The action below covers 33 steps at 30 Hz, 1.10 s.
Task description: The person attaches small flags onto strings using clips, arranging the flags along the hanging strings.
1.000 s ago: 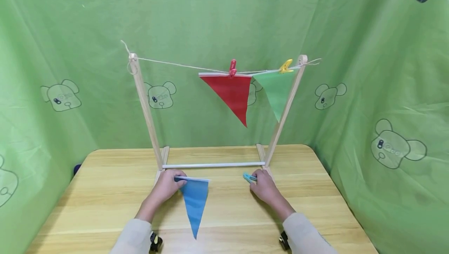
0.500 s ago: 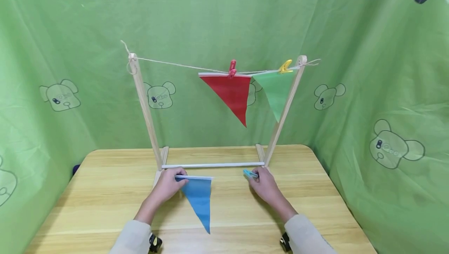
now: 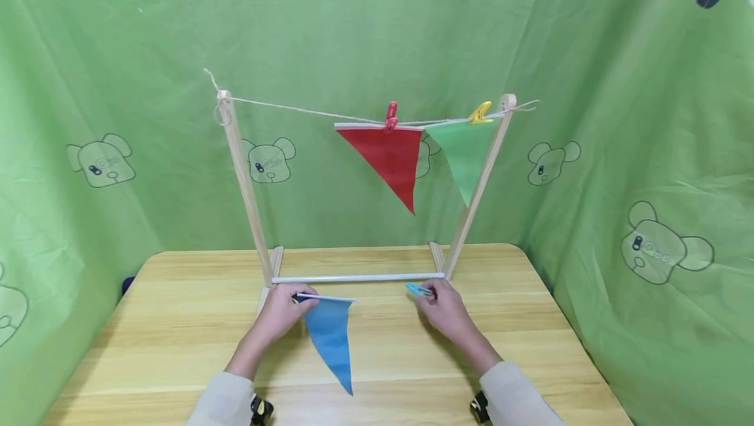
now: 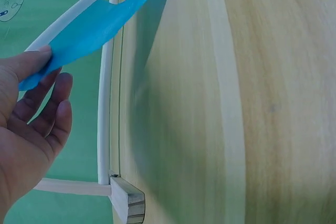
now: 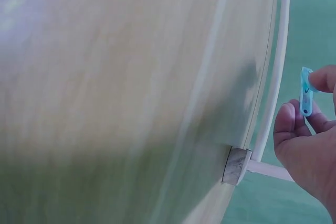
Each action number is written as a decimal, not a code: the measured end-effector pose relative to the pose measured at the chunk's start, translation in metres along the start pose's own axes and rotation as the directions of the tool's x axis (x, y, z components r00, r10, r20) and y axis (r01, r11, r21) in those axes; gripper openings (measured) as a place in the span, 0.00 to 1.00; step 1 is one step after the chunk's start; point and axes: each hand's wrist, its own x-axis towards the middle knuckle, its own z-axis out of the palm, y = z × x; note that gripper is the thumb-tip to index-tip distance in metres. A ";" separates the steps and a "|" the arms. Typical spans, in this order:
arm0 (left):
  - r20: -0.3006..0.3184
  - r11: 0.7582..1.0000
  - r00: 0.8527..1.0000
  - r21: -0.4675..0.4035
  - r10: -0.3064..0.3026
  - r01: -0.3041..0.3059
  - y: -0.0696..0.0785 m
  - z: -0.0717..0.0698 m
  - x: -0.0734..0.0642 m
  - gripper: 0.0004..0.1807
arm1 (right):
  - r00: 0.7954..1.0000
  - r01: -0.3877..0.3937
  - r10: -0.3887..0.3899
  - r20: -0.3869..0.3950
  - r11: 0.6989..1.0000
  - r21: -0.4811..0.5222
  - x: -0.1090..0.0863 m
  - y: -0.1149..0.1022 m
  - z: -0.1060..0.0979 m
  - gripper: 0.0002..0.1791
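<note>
A blue triangular pennant (image 3: 332, 336) with a white top band hangs point-down from my left hand (image 3: 283, 308), which pinches one top corner between thumb and fingers. The left wrist view shows the thumb (image 4: 32, 61) pressed on the blue cloth (image 4: 86, 38). Over at the right, my right hand (image 3: 446, 308) pinches a light-blue clothespin (image 3: 418, 289); in the right wrist view the clothespin (image 5: 306, 92) sits at the thumb and fingertips. Both hands are above the table in front of the wooden frame, apart from each other.
A wooden frame has a left post (image 3: 243, 184), a right post (image 3: 480, 187) and a white bottom rod (image 3: 358, 277). Along its string (image 3: 294, 108) hang a red pennant (image 3: 391, 158) under a red clothespin (image 3: 391, 116) and a green pennant (image 3: 462, 151) under a yellow clothespin (image 3: 481, 112).
The blue pennant's tip has swung to the right from a second ago. Both hands stay nearly in place, and the light-blue clothespin has shifted and turned slightly in the right hand.
</note>
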 end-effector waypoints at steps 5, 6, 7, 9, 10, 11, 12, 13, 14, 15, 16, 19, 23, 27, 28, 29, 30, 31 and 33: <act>-0.017 0.999 1.000 -0.040 -0.019 0.018 0.000 0.000 0.001 0.05 | 1.000 0.009 -0.008 -0.020 0.999 0.038 -0.002 -0.002 -0.003 0.15; -0.023 0.999 0.999 -0.046 -0.024 0.023 0.000 0.000 0.002 0.05 | 1.000 0.010 -0.009 -0.026 0.999 0.050 -0.002 -0.003 -0.003 0.14; -0.028 0.998 0.999 -0.056 -0.033 0.031 0.001 -0.001 0.002 0.05 | 0.999 0.017 -0.015 -0.031 0.998 0.061 -0.003 -0.004 -0.004 0.14; -0.043 0.996 0.998 -0.077 -0.044 0.040 0.001 -0.002 0.003 0.05 | 0.999 0.026 -0.023 -0.039 0.997 0.079 -0.004 -0.006 -0.006 0.15; -0.053 0.995 0.997 -0.088 -0.049 0.044 0.002 -0.002 0.003 0.05 | 0.999 0.028 -0.024 -0.046 0.996 0.083 -0.004 -0.007 -0.006 0.14; -0.060 0.994 0.997 -0.095 -0.052 0.046 0.002 -0.003 0.003 0.05 | 0.998 0.033 -0.029 -0.051 0.996 0.088 -0.004 -0.008 -0.007 0.14; -0.067 0.994 0.996 -0.102 -0.056 0.049 0.003 -0.003 0.003 0.05 | 0.998 0.037 -0.032 -0.055 0.995 0.094 -0.004 -0.009 -0.007 0.14; -0.070 0.993 0.996 -0.111 -0.059 0.051 0.004 -0.004 0.003 0.05 | 0.998 0.041 -0.036 -0.057 0.994 0.096 -0.005 -0.009 -0.008 0.14; -0.072 0.992 0.996 -0.115 -0.059 0.050 0.005 -0.004 0.003 0.04 | 0.998 0.038 -0.031 -0.063 0.994 0.103 -0.005 -0.010 -0.009 0.14; -0.069 0.992 0.996 -0.119 -0.061 0.052 0.006 -0.005 0.003 0.04 | 0.998 0.035 -0.028 -0.064 0.993 0.114 -0.005 -0.010 -0.009 0.15; -0.067 0.991 0.996 -0.125 -0.063 0.055 0.007 -0.005 0.003 0.04 | 0.998 0.032 -0.024 -0.065 0.991 0.128 -0.005 -0.010 -0.010 0.15; -0.060 0.989 0.996 -0.137 -0.069 0.061 0.010 -0.006 0.003 0.03 | 0.998 0.027 -0.019 -0.056 0.987 0.157 -0.007 -0.012 -0.011 0.15; -0.056 0.987 0.996 -0.150 -0.075 0.066 0.013 -0.007 0.003 0.04 | 0.998 0.041 -0.034 -0.049 0.988 0.150 -0.008 -0.016 -0.013 0.15; -0.067 0.984 0.993 -0.159 -0.094 0.082 0.016 -0.007 0.002 0.04 | 0.997 0.063 -0.055 -0.055 0.987 0.150 -0.006 -0.022 -0.020 0.17; -0.073 0.984 0.993 -0.159 -0.098 0.086 0.017 -0.008 0.002 0.04 | 0.997 0.069 -0.061 -0.054 0.985 0.157 -0.005 -0.024 -0.022 0.17; -0.080 0.983 0.991 -0.160 -0.103 0.089 0.019 -0.008 0.002 0.04 | 0.997 0.071 -0.064 -0.048 0.984 0.162 -0.004 -0.026 -0.024 0.17; -0.088 0.983 0.991 -0.159 -0.102 0.087 0.020 -0.008 0.002 0.04 | 0.997 0.075 -0.068 -0.046 0.983 0.167 -0.004 -0.028 -0.026 0.17; -0.096 0.984 0.990 -0.159 -0.101 0.085 0.021 -0.009 0.003 0.05 | 0.997 0.078 -0.072 -0.040 0.982 0.170 -0.003 -0.029 -0.027 0.17; -0.110 0.984 0.989 -0.157 -0.101 0.083 0.023 -0.010 0.003 0.05 | 0.996 0.088 -0.083 -0.036 0.981 0.175 -0.002 -0.032 -0.031 0.17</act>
